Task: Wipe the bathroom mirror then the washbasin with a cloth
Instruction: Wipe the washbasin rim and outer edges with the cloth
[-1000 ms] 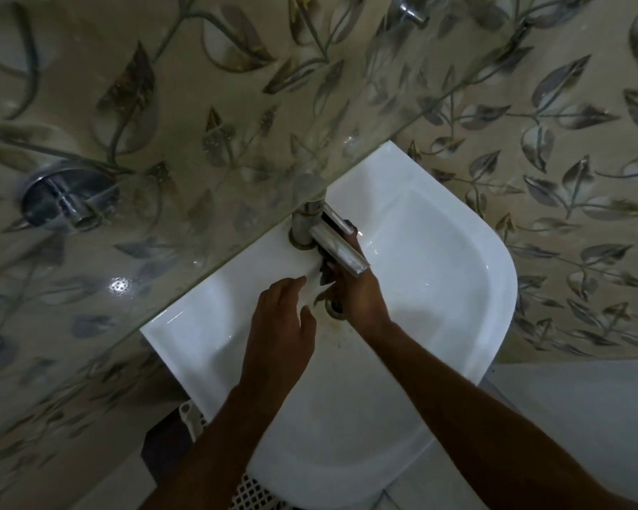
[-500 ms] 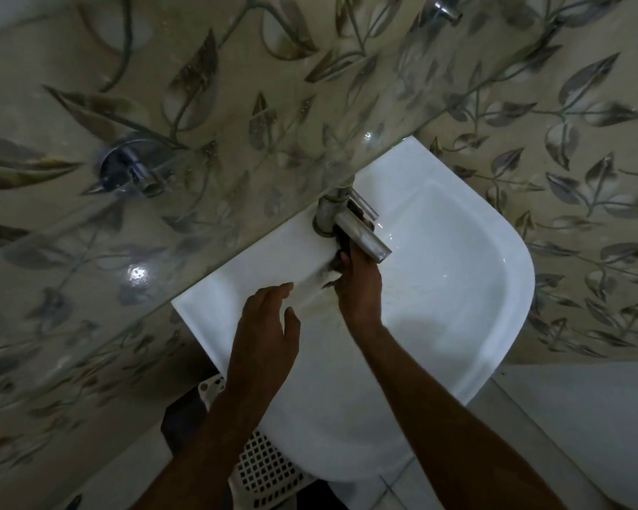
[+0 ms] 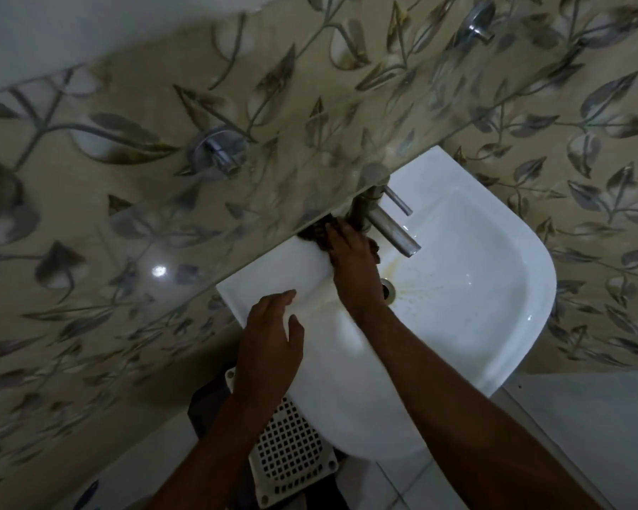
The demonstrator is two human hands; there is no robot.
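A white washbasin (image 3: 487, 288) sits in the corner of two leaf-patterned walls, with yellowish stains around its drain (image 3: 388, 288). My right hand (image 3: 350, 259) presses a dark cloth (image 3: 315, 231) onto the basin's back ledge, just left of the steel tap (image 3: 391, 226). Most of the cloth is hidden under the hand. My left hand (image 3: 269, 344) rests flat on the basin's left rim, fingers apart, holding nothing. No mirror is in view.
A chrome wall fitting (image 3: 218, 152) sticks out of the left wall, and another (image 3: 476, 25) sits high at the top right. A white perforated plastic basket (image 3: 291, 447) stands on the floor under the basin. Pale floor tiles (image 3: 586, 417) lie to the right.
My right hand has moved with the cloth from under the tap spout, near the drain, up and left onto the back ledge beside the tap base. The left hand stays on the rim.
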